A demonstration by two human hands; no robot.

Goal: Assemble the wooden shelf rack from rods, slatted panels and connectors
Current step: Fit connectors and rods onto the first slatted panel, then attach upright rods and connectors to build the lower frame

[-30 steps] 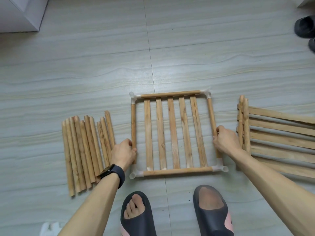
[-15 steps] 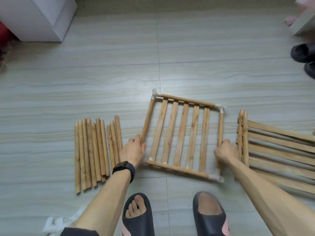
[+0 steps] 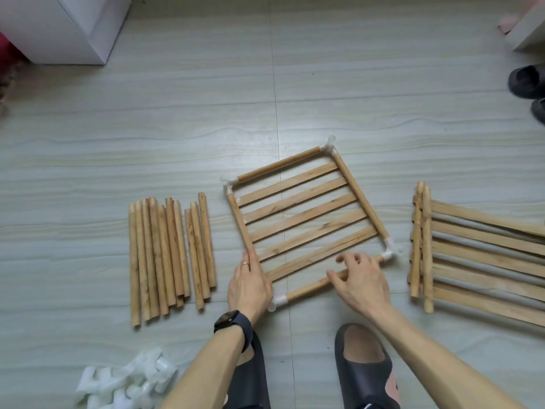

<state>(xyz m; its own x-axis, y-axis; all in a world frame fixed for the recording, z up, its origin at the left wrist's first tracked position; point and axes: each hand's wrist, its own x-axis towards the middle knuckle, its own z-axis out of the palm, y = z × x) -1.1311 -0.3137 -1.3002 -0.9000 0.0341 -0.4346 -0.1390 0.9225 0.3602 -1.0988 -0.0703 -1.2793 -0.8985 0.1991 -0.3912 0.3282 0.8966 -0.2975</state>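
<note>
A square shelf panel (image 3: 303,219) lies on the floor in the middle: wooden slats framed by four rods joined with white corner connectors (image 3: 328,146). It sits turned, its slats running up to the right. My left hand (image 3: 250,287) rests on its left rod near the nearest corner. My right hand (image 3: 362,281) holds the near rod between thumb and spread fingers. Loose rods (image 3: 168,255) lie side by side to the left. More slatted panels (image 3: 477,255) are stacked at the right. Spare white connectors (image 3: 126,385) are heaped at the bottom left.
My feet in dark slippers (image 3: 365,364) stand just below the panel. A white cabinet (image 3: 65,25) occupies the top left corner, and white furniture (image 3: 530,28) the top right. Another pair of dark slippers (image 3: 528,81) sits at the right edge.
The framed panel has been turned clockwise on the floor, so its slats now run nearly sideways. Both hands shifted from its side rods toward the near corner and near rod.
</note>
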